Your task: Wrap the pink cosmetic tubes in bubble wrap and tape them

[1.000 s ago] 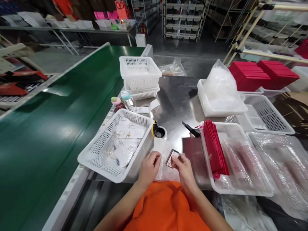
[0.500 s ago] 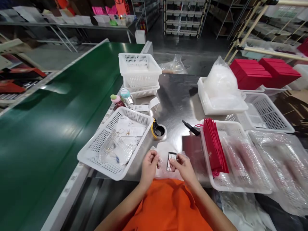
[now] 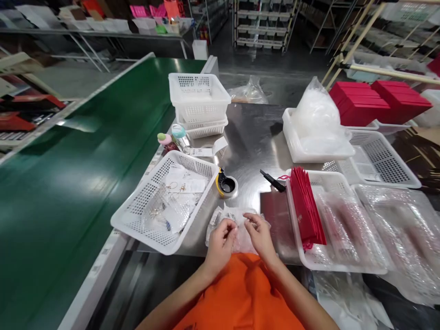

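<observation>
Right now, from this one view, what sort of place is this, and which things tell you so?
Probably a packing area in a warehouse or workshop: a green conveyor belt runs beside the metal table, bubble-wrapped packs lie to the right, and a tall rack stands behind.

The tape dispenser (image 3: 227, 185) is black and yellow; just left of it is a white basket (image 3: 156, 236) patterned with rows of small holes, and farther left a deep green conveyor belt (image 3: 79, 183). To the dispenser's right are a black cutter (image 3: 273, 181) and crimson envelopes (image 3: 307, 211). On its near side are whitish, see-through plastic wrap (image 3: 215, 223) and, nearer still, a bright orange shirt (image 3: 240, 293).
</observation>
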A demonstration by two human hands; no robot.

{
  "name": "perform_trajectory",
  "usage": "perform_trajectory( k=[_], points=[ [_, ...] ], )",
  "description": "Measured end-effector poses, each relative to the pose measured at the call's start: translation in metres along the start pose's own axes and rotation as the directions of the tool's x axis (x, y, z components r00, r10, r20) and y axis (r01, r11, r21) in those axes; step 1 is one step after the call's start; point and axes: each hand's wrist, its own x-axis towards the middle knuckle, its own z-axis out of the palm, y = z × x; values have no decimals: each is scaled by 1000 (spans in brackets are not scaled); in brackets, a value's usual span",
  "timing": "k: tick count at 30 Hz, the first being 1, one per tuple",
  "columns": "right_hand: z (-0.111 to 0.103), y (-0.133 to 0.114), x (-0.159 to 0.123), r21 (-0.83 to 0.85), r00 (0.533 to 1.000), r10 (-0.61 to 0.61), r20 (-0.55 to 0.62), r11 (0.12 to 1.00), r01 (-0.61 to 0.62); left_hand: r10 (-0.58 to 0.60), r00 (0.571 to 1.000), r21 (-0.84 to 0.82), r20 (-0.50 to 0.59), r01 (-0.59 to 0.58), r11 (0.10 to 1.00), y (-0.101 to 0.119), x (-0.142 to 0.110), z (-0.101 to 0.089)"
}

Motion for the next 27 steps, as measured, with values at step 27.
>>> perform_trajectory(
  k=[27],
  points=[
    [97,14,19,443,954,259,148,846,-298,-121,907,69,-404,162,984,-31,13,-88]
  ],
)
